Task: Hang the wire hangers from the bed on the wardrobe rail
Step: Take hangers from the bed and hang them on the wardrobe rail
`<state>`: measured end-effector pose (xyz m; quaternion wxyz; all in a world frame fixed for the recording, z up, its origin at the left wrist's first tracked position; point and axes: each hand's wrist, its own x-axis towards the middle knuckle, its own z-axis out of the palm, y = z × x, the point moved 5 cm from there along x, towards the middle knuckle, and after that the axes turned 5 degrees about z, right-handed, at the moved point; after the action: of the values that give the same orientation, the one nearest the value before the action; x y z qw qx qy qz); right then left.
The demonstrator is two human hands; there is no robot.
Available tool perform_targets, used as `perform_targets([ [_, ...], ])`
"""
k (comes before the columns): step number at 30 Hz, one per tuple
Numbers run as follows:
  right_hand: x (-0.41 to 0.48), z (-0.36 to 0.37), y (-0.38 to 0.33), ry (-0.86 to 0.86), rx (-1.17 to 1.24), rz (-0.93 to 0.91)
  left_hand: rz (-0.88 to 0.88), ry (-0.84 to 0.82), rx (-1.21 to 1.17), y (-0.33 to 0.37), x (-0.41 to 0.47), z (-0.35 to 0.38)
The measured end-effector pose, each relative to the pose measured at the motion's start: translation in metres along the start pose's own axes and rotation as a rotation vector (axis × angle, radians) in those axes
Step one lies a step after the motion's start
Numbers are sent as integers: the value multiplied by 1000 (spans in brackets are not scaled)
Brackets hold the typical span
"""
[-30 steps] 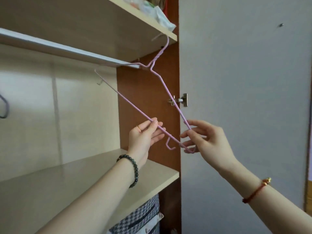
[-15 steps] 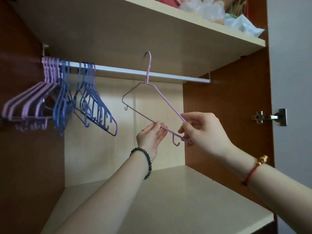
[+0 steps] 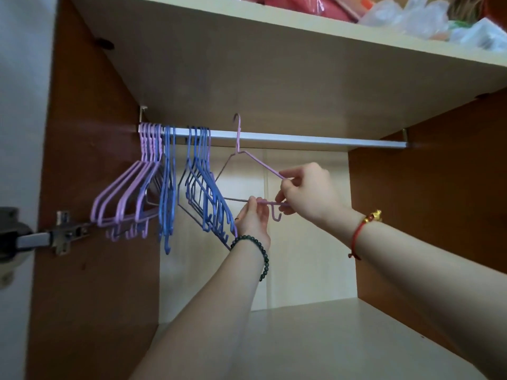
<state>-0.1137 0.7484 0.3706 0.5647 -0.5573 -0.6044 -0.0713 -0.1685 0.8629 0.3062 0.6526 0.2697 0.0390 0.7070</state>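
Observation:
A pink wire hanger [image 3: 238,138] is held up in front of the silver wardrobe rail [image 3: 301,139], its hook rising above the rail just right of the hung hangers. My left hand [image 3: 253,218] pinches its bottom bar. My right hand [image 3: 307,190] grips its right corner, fingers curled round the sloping arm and the bar. Whether the hook rests on the rail is unclear. Several pink hangers [image 3: 129,187] hang at the rail's left end, and several blue hangers [image 3: 200,187] hang beside them.
A cream shelf [image 3: 274,72] sits close above the rail, with plastic bags [image 3: 439,20] on top. A lower shelf [image 3: 329,338] lies beneath my arms. Brown side walls [image 3: 90,160] bound the compartment; a door hinge [image 3: 63,234] juts out at left.
The hanger has travelled from the wardrobe's right edge leftward to the rail beside the blue hangers. Both hands kept hold of it and rose closer to the rail.

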Motion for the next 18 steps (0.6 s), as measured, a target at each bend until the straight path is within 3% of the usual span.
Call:
perform_targets([
  [4,11,18,-6,-57,-2,10,13,49,-29,1,11,-11],
  [10,3,46,5,-285,103,93,27,95,-32,-1,12,-36],
  [18,-34,9,50,-342,67,201,-174,-2,135,-40,-18,-44],
])
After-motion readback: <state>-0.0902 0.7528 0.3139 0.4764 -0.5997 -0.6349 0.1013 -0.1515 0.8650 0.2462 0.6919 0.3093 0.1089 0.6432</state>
